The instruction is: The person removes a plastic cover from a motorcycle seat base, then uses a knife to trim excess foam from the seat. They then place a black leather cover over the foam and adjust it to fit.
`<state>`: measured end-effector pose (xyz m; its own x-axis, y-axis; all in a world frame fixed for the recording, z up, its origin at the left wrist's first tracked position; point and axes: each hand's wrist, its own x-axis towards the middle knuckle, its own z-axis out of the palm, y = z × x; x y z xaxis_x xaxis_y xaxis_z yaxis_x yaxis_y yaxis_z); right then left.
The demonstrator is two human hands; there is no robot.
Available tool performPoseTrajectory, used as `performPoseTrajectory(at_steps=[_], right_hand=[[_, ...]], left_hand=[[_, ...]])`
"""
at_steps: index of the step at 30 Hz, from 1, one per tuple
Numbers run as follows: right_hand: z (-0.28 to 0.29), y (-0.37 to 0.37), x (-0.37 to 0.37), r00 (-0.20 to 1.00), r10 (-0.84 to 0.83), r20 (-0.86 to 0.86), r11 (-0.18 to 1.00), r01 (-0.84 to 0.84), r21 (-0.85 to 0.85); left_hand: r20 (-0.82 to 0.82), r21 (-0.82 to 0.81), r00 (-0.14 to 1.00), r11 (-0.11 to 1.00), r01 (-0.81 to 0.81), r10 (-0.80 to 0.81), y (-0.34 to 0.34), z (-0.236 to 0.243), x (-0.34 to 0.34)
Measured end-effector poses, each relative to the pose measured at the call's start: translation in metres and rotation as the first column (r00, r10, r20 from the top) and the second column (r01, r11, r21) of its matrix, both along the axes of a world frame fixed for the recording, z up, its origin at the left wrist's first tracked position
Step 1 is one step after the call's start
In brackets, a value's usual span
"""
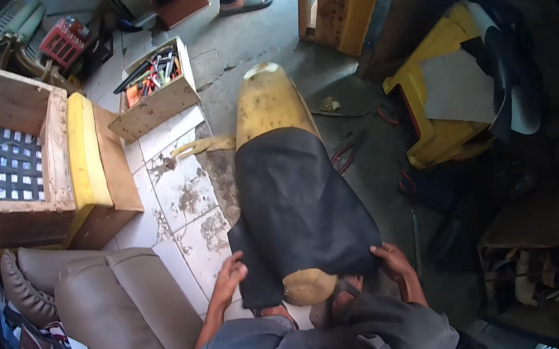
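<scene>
A long yellow foam seat pad (268, 98) lies on the floor before me, its lower part draped with a black sheet (299, 193); a rounded tan end (312, 285) shows below the sheet. My left hand (231, 276) is at the sheet's left edge with fingers curled on it. My right hand (395, 262) grips the sheet's right edge, thumb on top. My legs and feet are just behind the seat's near end.
A tool box (124, 124), wooden crate (1, 98) and brown upholstered piece (114, 316) stand left. A yellow stool (409, 136) and dark box (535, 239) are right, with red-handled tools (344, 159) beside the seat. Another person's foot (243, 3) shows at the top.
</scene>
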<state>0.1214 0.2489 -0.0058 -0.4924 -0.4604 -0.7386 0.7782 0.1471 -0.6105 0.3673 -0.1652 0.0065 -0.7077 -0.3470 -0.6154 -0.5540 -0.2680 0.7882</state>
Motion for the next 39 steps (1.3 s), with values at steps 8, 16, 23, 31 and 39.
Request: performPoseTrajectory(at_steps=[8, 16, 23, 31, 39], right_hand=[[0.014, -0.017, -0.016, 0.969, 0.246, 0.019, 0.956, -0.246, 0.160], [0.006, -0.052, 0.020, 0.855, 0.393, -0.339, 0.907, -0.298, 0.299], [0.017, -0.113, 0.001, 0.813, 0.365, -0.453, 0.931, -0.329, 0.160], [-0.026, -0.108, -0.054, 0.920, 0.014, -0.393, 0.962, 0.094, 0.255], [-0.049, -0.090, -0.033, 0.915, 0.105, -0.389, 0.968, -0.004, 0.251]], left_hand=[[-0.017, -0.067, 0.984, 0.982, -0.177, 0.176, -0.005, -0.013, -0.103], [-0.013, -0.585, 0.998, 0.809, -0.063, 0.068, 0.042, -0.044, -0.123], [0.023, -0.601, 0.992, 0.795, -0.086, 0.125, 0.039, -0.030, -0.164], [-0.295, -0.458, 0.955, 0.872, -0.171, 0.032, 0.022, -0.032, -0.178], [-0.122, -0.536, 0.984, 0.825, -0.177, 0.132, 0.050, -0.065, -0.124]])
